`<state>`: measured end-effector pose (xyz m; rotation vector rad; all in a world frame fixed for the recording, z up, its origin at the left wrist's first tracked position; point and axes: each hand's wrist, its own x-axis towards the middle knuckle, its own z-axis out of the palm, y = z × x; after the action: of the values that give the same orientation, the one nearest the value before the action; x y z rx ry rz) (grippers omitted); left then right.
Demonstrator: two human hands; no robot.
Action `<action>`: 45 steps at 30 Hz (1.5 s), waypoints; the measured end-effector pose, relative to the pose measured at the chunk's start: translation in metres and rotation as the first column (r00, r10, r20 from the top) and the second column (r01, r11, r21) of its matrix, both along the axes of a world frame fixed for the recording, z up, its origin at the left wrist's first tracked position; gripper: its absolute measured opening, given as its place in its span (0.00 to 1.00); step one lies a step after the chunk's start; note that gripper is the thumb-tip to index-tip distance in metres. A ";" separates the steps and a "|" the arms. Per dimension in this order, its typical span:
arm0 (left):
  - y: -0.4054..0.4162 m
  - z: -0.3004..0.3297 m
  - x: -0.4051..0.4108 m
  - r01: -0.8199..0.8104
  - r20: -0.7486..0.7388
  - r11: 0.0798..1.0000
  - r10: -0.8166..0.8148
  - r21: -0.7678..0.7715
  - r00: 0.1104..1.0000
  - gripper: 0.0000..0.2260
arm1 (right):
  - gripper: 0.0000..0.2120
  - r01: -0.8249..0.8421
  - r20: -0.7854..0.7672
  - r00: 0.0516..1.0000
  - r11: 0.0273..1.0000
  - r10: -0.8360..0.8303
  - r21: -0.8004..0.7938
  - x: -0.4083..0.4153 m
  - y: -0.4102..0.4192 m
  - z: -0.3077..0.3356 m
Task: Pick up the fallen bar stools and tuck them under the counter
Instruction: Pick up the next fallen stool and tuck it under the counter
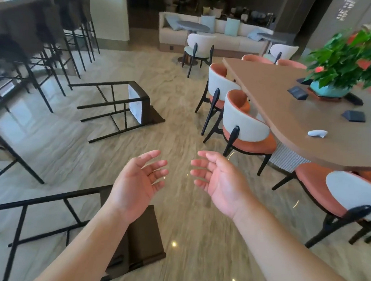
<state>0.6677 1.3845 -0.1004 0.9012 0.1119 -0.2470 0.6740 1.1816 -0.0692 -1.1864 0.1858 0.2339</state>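
Observation:
Two dark bar stools with black metal legs lie on their sides on the marble floor. The near stool (145, 236) lies below my left forearm, its brown back flat on the floor and its legs pointing left. The far stool (136, 101) lies in the middle of the floor with its pale seat underside facing me. The counter (34, 0) runs along the upper left. My left hand (136, 185) and my right hand (218, 184) hover above the floor, palms facing each other, fingers spread, holding nothing.
Several upright stools (46, 43) stand tucked under the counter. A large brown table (302, 126) with a potted plant (348, 61) and orange-and-white chairs (244, 127) fills the right side. A sofa (218, 33) and small round tables stand at the back.

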 end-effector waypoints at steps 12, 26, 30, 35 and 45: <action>0.044 -0.011 0.114 -0.287 0.019 0.956 0.287 0.055 0.958 0.14 | 0.09 -0.258 0.030 0.966 0.966 0.258 0.017 0.170 0.047 -0.019; -0.006 -0.010 0.265 -0.704 -0.087 0.701 0.713 0.119 0.696 0.14 | 0.10 -0.724 -0.022 0.688 0.688 0.726 0.042 0.410 0.067 -0.038; -0.019 -0.005 0.281 -0.774 -0.084 0.617 0.787 0.141 0.612 0.14 | 0.11 -0.795 -0.028 0.606 0.606 0.795 0.027 0.440 0.075 -0.040; -0.031 -0.005 0.263 -0.860 -0.090 0.499 0.866 0.106 0.491 0.15 | 0.11 -0.878 -0.055 0.474 0.476 0.879 0.042 0.432 0.087 -0.044; -0.051 -0.028 0.175 -0.946 -0.071 0.297 0.954 0.130 0.290 0.16 | 0.10 -0.966 -0.051 0.258 0.256 0.965 -0.037 0.356 0.103 -0.041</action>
<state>0.8427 1.3333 -0.1284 0.7301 0.7906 0.8780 1.0299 1.2844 -0.1106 -1.2192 -0.6110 1.3834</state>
